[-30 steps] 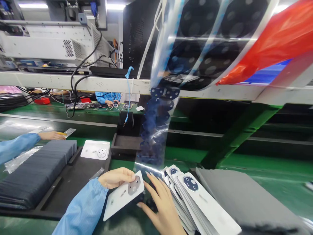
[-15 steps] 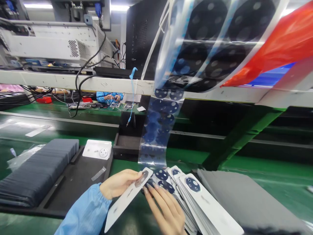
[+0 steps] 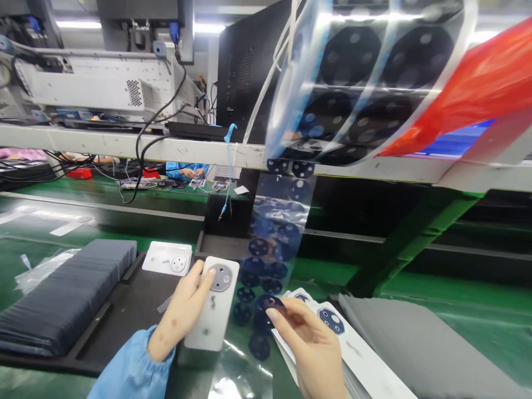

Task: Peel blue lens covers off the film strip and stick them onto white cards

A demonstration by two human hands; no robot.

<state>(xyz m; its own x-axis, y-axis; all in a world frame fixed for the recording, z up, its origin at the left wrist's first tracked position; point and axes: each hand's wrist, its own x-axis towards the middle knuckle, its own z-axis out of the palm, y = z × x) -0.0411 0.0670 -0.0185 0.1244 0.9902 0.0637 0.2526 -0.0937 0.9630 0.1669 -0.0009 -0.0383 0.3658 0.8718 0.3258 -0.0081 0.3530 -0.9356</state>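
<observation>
My left hand (image 3: pixel 183 313) grips a white phone back cover (image 3: pixel 208 321) by its left edge, thumb near the grey round camera area at its top. Between the thumb and fingers of my right hand (image 3: pixel 318 346) is a dark round sticker (image 3: pixel 266 313) with holes. It overlaps the clear film strip (image 3: pixel 282 216), which carries pairs of similar stickers and hangs from a large roll (image 3: pixel 353 83); whether it is fully off the film I cannot tell. Right beside that hand, partly hidden by it, lies a fanned stack of white covers (image 3: pixel 366 360) with dark stickers on their camera areas.
On the left a black tray (image 3: pixel 124 310) holds a row of grey sleeves (image 3: pixel 70 299) and more white covers (image 3: pixel 167 258). A grey padded sheet (image 3: pixel 419 343) lies at right. Above runs a white shelf beam (image 3: pixel 199 147) with cables. A co-worker's hands (image 3: pixel 193 172) show beyond.
My left hand has shifted left and turned the cover to face me, away from the film. My right hand has gone from lying over the film to pinching a sticker; the strip now reaches lower.
</observation>
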